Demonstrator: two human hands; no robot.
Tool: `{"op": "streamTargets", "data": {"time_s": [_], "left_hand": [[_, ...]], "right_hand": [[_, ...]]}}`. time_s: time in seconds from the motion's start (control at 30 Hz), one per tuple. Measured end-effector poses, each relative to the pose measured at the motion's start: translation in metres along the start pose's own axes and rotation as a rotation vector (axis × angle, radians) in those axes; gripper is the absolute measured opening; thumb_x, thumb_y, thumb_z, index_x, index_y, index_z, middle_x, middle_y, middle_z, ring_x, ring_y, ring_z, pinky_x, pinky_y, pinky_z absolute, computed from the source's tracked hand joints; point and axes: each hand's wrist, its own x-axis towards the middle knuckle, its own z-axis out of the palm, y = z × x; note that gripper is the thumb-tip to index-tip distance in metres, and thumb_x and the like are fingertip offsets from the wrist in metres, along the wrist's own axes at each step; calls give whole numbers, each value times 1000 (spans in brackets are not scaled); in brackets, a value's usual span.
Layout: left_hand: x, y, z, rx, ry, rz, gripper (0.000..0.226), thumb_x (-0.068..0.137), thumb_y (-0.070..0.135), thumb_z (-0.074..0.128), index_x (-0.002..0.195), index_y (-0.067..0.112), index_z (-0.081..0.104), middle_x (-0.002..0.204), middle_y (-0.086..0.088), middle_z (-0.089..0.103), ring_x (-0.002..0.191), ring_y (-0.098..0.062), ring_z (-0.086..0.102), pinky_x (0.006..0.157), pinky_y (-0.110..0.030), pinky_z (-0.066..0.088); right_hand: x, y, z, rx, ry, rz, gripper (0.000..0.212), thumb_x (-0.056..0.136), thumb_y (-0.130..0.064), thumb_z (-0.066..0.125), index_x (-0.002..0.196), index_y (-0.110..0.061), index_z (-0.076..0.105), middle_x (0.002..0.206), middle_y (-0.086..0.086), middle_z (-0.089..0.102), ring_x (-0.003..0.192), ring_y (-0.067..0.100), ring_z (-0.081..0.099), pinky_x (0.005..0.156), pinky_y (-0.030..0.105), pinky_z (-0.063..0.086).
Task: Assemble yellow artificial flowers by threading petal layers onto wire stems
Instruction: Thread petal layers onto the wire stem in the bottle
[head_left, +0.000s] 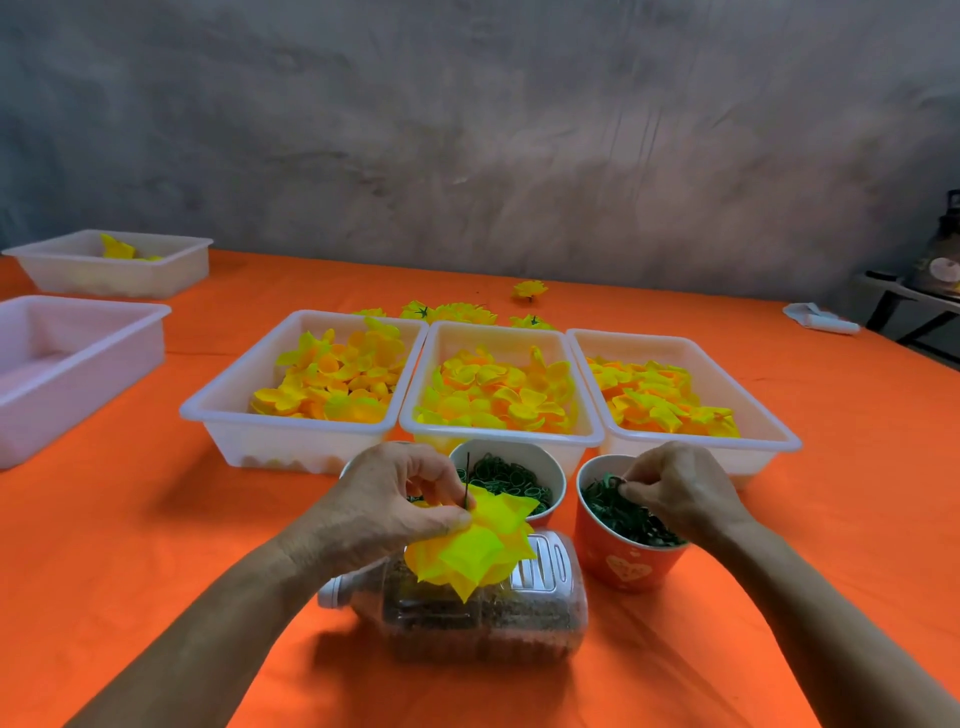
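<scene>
My left hand (387, 512) pinches a yellow flower (475, 551) of stacked petal layers, with a thin dark wire stem (467, 480) poking up through its middle. My right hand (675, 491) reaches into a red paper cup (626, 564) of small green parts and pinches one at its fingertips. A second cup (511, 475) of green rings stands behind the flower. Three white trays hold loose yellow petals: left (228, 415), middle (415, 423), right (779, 436).
A clear plastic jug (483, 618) lies on its side under the flower. Finished flowers (530, 289) lie behind the trays. Two more white trays, a near one (78, 374) and a far one (171, 273), stand at the far left on the orange tablecloth (156, 519).
</scene>
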Motion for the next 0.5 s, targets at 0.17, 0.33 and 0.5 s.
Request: {"op": "streamTargets", "data": {"time_s": [0.17,0.33,0.5], "left_hand": [[0,1,-1,19,0,-3,13,73,5,78,71,17,73,80,7,72,74,-5,62,74,-20,51],[-1,2,0,-6,3,-16,13,73,5,78,71,17,72,81,6,73,73,-2,62,72,-16,50],[-2,2,-1,0,-2,-15,16,74,6,78,70,20,71,83,5,73,77,-10,65,76,-22,53]], "right_hand": [[0,-4,-8,3,-70,-16,12,70,-15,81,63,-15,71,69,5,69,65,16,63,64,31,50],[-1,2,-11,-40,-47,-43,23,80,-9,69,63,-15,55,52,2,62,45,10,61,58,32,52],[-7,1,-7,141,-82,-10,24,76,-4,76,69,-20,59,69,6,67,42,11,61,45,22,46]]}}
